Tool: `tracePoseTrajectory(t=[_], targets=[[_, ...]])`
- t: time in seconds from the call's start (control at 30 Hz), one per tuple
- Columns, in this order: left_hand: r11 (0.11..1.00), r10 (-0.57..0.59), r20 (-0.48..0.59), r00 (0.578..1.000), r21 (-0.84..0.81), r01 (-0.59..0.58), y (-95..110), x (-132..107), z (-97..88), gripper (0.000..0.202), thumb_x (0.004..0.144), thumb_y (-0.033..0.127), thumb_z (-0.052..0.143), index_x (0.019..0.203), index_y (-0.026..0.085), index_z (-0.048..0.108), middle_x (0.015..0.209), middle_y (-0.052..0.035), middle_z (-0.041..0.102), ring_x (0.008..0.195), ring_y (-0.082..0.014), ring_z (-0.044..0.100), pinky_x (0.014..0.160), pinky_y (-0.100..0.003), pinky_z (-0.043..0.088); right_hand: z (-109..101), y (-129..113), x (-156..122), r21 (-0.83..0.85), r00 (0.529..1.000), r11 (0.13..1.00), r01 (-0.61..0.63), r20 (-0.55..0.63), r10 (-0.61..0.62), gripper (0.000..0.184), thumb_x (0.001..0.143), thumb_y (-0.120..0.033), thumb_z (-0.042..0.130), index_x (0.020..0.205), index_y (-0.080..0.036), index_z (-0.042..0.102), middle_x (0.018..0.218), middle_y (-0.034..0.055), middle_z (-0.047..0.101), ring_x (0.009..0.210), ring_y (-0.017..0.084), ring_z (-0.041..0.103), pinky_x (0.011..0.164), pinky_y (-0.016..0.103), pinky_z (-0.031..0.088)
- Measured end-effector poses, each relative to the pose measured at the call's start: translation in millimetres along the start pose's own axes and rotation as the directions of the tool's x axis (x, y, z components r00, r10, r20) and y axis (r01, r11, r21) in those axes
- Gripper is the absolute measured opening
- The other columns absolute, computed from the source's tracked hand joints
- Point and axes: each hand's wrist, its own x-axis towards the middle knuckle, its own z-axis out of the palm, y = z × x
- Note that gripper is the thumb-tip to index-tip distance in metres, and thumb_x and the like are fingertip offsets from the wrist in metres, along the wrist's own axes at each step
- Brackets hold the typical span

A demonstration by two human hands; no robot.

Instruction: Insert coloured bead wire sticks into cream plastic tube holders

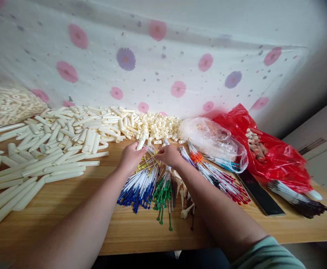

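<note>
Left fingers (pixel 143 151) around a tilted cream tube (pixel 142 140)

Soft light, faint shadows on the table (pixel 141 235), sheen on the red bag (pixel 288 164), stretched edges, dark top-right corner.

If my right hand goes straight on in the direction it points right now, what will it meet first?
Your right hand would most likely meet your left hand, which holds a cream tube, though depth is hard to judge.
</note>
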Motion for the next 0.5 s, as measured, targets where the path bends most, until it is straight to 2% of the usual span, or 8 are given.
tracePoseTrajectory(t=[0.1, 0.17, 0.27, 0.33, 0.4, 0.5], targets=[[0.990, -0.024, 0.137, 0.990, -0.135, 0.042, 4, -10, 11.1, 0.031, 0.067, 0.044, 0.061, 0.079, 0.015, 0.058, 0.058, 0.0019, 0.055, 0.044, -0.0097, 0.046, 0.042, -0.022, 0.034, -8, 1, -18, 0.139, 0.995, 0.985, 0.098, -0.007, -0.098, 0.020, 0.075, -0.032, 0.059, 0.072, -0.013, 0.067, 0.057, -0.0027, 0.055, 0.050, 0.007, 0.045, 0.048, 0.019, 0.032], [0.971, -0.021, 0.179, 0.984, -0.229, 0.063, 8, -17, 17.4, 0.032, 0.065, 0.042, 0.064, 0.079, 0.015, 0.056, 0.058, 0.0029, 0.055, 0.047, -0.0093, 0.049, 0.044, -0.021, 0.037, -11, 4, -31, 0.203, 0.989, 0.968, 0.144, -0.010, -0.145, 0.020, 0.077, -0.031, 0.058, 0.071, -0.013, 0.065, 0.058, -0.0033, 0.053, 0.051, 0.007, 0.043, 0.049, 0.019, 0.033], [0.889, -0.035, 0.238, 0.971, -0.437, 0.139, 17, -30, 22.6, 0.030, 0.063, 0.035, 0.070, 0.077, 0.015, 0.054, 0.058, 0.0029, 0.057, 0.051, -0.0087, 0.053, 0.049, -0.019, 0.041, -14, 11, -48, 0.331, 0.974, 0.918, 0.218, -0.012, -0.227, 0.021, 0.078, -0.031, 0.057, 0.070, -0.013, 0.062, 0.059, -0.0032, 0.052, 0.053, 0.007, 0.043, 0.051, 0.020, 0.034], [0.838, -0.046, 0.281, 0.959, -0.512, 0.191, 23, -37, 23.6, 0.028, 0.063, 0.030, 0.073, 0.075, 0.014, 0.054, 0.058, 0.0020, 0.059, 0.053, -0.0083, 0.055, 0.049, -0.017, 0.042, -16, 17, -56, 0.446, 0.961, 0.857, 0.258, -0.025, -0.276, 0.021, 0.077, -0.033, 0.058, 0.069, -0.013, 0.060, 0.059, -0.0035, 0.051, 0.054, 0.007, 0.043, 0.052, 0.020, 0.035], [0.808, -0.063, 0.286, 0.956, -0.548, 0.217, 28, -42, 23.6, 0.027, 0.065, 0.029, 0.073, 0.076, 0.014, 0.054, 0.060, 0.0013, 0.061, 0.054, -0.0088, 0.058, 0.048, -0.016, 0.043, -18, 21, -63, 0.540, 0.962, 0.804, 0.249, -0.038, -0.272, 0.022, 0.076, -0.034, 0.060, 0.067, -0.014, 0.059, 0.057, -0.0042, 0.050, 0.053, 0.007, 0.043, 0.053, 0.021, 0.036], [0.771, -0.095, 0.292, 0.952, -0.583, 0.256, 31, -44, 22.8, 0.025, 0.068, 0.027, 0.071, 0.079, 0.014, 0.054, 0.065, -0.0006, 0.065, 0.056, -0.0109, 0.062, 0.047, -0.017, 0.045, -21, 29, -70, 0.595, 0.964, 0.771, 0.226, -0.025, -0.264, 0.024, 0.081, -0.034, 0.055, 0.067, -0.015, 0.058, 0.058, -0.0027, 0.054, 0.054, 0.009, 0.048, 0.056, 0.022, 0.040]])
